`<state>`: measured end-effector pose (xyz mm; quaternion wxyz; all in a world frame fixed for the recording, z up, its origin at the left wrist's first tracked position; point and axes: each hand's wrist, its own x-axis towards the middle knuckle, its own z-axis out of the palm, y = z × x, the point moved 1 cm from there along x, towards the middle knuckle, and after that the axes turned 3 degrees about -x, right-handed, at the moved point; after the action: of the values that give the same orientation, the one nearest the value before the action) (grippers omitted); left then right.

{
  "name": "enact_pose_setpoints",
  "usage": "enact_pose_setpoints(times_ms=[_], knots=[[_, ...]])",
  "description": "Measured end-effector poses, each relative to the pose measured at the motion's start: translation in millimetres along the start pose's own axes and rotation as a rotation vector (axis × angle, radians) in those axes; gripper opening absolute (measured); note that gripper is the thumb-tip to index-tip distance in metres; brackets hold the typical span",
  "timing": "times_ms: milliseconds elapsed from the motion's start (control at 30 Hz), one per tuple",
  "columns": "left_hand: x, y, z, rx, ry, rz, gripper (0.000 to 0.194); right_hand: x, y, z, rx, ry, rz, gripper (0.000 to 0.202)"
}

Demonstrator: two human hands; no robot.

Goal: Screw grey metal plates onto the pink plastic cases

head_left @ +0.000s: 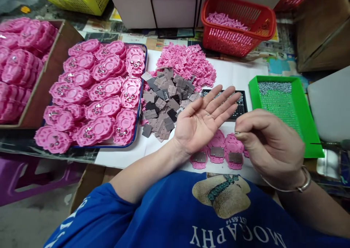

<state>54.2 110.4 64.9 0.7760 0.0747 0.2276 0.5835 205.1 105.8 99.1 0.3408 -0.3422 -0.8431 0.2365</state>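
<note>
**Small metal piece pinched beside pink casings**

The person's right hand (273, 146) pinches a small metal piece (237, 133); the left hand (195, 126) lies open, palm up, with a tiny metal bit (207, 114) on it. Near, between them, pink casings (216, 140) carry grey plates (217, 152). Singling out pieces seems underway; placing one would call for steady fingertips.

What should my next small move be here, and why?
Probably lower your right hand to the nearest pink piece: its fingertips pinch a small metal bit, and a gray plate lies on that piece. Your open left hand holds another tiny bit.
</note>
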Motion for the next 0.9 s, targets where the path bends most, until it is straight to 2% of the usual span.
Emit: enact_pose_setpoints(times_ms=[133, 333, 567, 733, 900], knots=[[-0.9, -1.2, -0.8, 0.006, -0.017, -0.003, 0.042, 4.2, -0.7, 4.4, -0.05, -0.028, -0.048, 0.013], [-5.3, 4.5, 4.7, 0.044, -0.006, 0.012, 0.059, 3.8, -3.1, 6.3, -0.07, 0.006, -0.049, 0.014], [-2.5, 3.3, 4.3, -0.038, -0.049, 0.008, 0.051, 4.1, -1.1, 9.7, -0.089, -0.017, -0.06, 0.013], [-2.1, 2.2, 6.1, -0.011, 0.041, -0.034, 0.077, 7.0, 1.2, 16.9, -0.139, -0.048, -0.112, 0.011], [-1.4, -2.4, -0.4, -0.11, -0.043, -0.044, 0.081, 7.7, 6.2, 33.7, -0.307, -0.061, -0.277, 0.011]])
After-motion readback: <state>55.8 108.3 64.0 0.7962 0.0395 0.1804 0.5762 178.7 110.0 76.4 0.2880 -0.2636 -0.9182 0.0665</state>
